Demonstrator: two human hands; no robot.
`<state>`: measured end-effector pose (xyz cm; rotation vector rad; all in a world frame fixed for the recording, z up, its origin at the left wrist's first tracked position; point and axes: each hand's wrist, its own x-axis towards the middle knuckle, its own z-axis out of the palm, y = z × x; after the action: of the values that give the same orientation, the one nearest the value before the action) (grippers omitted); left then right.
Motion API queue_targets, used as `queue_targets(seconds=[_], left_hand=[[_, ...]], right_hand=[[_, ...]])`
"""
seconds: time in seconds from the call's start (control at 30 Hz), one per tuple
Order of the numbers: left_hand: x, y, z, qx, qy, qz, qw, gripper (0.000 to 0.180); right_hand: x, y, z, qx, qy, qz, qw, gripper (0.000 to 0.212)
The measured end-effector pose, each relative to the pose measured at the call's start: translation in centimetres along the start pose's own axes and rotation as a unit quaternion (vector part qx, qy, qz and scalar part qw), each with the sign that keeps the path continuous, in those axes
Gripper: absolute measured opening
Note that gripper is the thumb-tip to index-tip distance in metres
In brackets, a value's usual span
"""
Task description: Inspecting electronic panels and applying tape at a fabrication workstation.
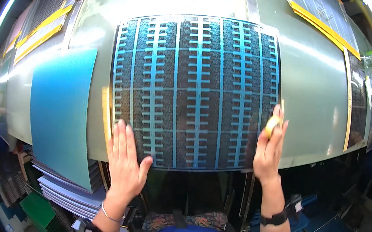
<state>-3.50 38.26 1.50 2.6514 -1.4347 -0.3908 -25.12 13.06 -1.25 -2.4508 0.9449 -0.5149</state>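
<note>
Left of frame: blue sheet [60, 109] lies on the table [316, 86], lower end past the front edge, above stacked sheets [67, 194]; a bump from the left arm could tip or slide it. Next, left hand [126, 160] is flat on the lower-left corner of the patterned panel [197, 99]: fingers straight and close together, thumb spread, gripping nothing. Yellow strip [106, 115] runs by the panel's left edge; a sideways push could skew panel against strip. Panel sits mid-frame, lower edge at or slightly over the table front, can't tell which; pulling toward the body might drop that edge. Surface looks glossy, so uneven hand pressure could let it swivel or smudge. Right of centre: right hand [269, 157] at panel's right edge, fingers narrow, holding a small yellow roll [273, 123]; exact grip unclear. Loose hold could drop the roll onto the panel.
</note>
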Motion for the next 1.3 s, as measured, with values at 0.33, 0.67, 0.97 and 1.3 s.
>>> queue_targets(seconds=[0.33, 0.67, 0.97, 1.3], left_hand=[[6.2, -1.0, 0.2, -0.115, 0.151, 0.065, 0.980, 0.048], [-5.1, -1.9, 1.6, 0.024, 0.036, 0.001, 0.999, 0.081], [-4.4, 3.2, 2.6, -0.047, 0.036, 0.059, 0.996, 0.108], [-7.8, 4.3, 5.5, -0.575, 0.078, -0.220, 0.785, 0.013]], right_hand=[[5.2, 0.5, 1.3, -0.005, 0.060, -0.034, 0.998, 0.025], [-8.7, -2.0, -0.3, -0.086, -0.008, -0.039, 0.995, 0.036], [-8.5, -7.5, 2.9, -0.019, -0.029, -0.047, 0.998, 0.027], [-9.4, -7.1, 0.4, 0.301, 0.050, -0.034, 0.952, 0.024]])
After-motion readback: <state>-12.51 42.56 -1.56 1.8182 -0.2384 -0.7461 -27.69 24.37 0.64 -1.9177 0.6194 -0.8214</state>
